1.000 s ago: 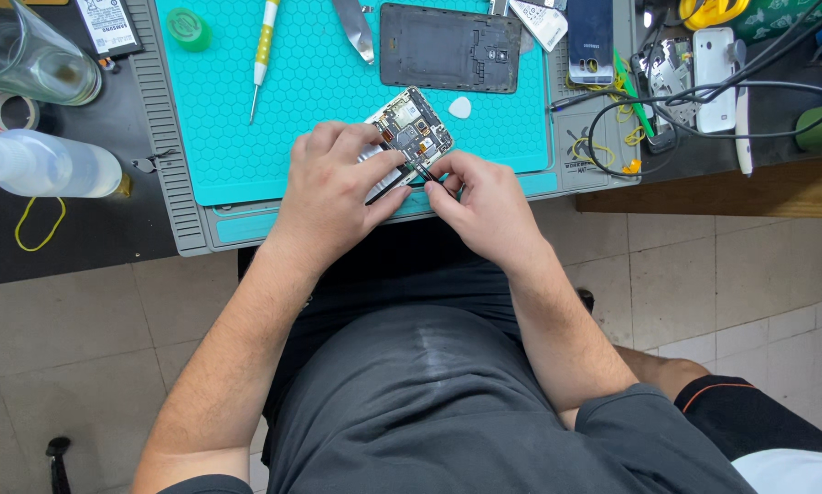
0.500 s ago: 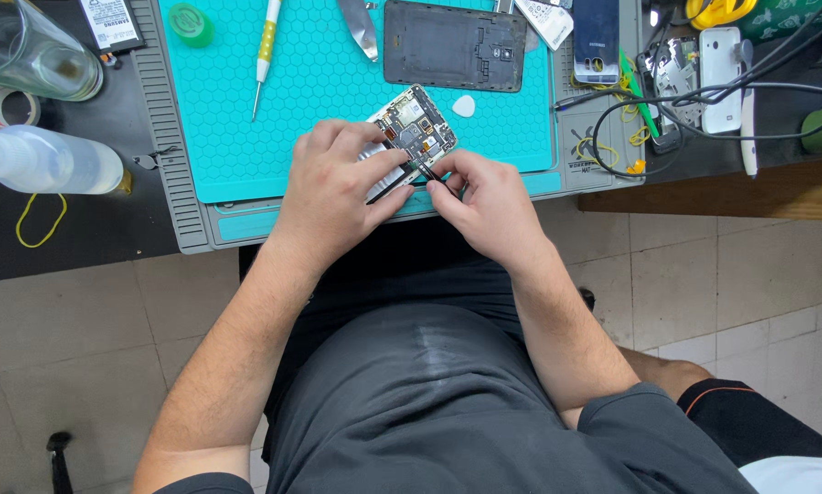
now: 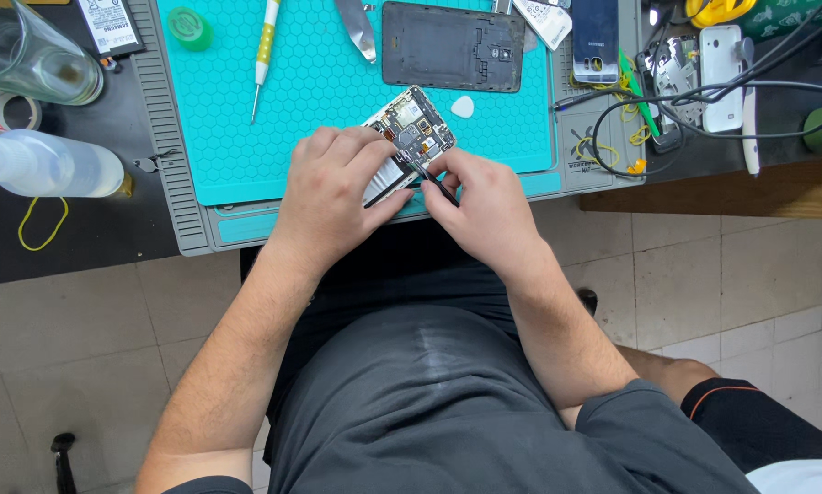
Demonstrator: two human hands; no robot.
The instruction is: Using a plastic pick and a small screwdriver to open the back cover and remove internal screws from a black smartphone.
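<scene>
Opened smartphone with exposed circuit board and metal shields (image 3: 409, 128) sits tilted at the near edge of the teal honeycomb silicone work mat (image 3: 292, 110), roughly mid-bench, propped rather than flat. Left hand (image 3: 333, 197) is wrapped around the lower half of the phone, fingers over its top face, thumb underneath; grip closed on the phone. Right hand (image 3: 484, 206) is pinched closed on a pair of thin black tweezers (image 3: 434, 183), tips pointing up-left into the board area. The two hands are touching or nearly so at the thumbs. Whether the tips hold a part cannot be told; too small.

Judgement on doing this step well:
- Keep the left-hand clamp steady and the phone angled as is, so the board faces the eye.
- Rest the right wrist or little finger against the left hand for a stable pivot; this looks already arranged.
- Work the tips shallow and parallel to the board; a slip could scrape components or a ribbon connector.
- Light pinch only; small parts may spring away off the mat's near edge onto the floor.

Surroundings: dark grey plastic back cover (image 3: 452, 46) near the far edge of the mat; white guitar-pick pry tool (image 3: 463, 107) just beyond the phone; yellow-and-white handled screwdriver (image 3: 264, 50) lying far-left on the mat; clear squeeze bottle (image 3: 50, 165) on its side left of the mat.
</scene>
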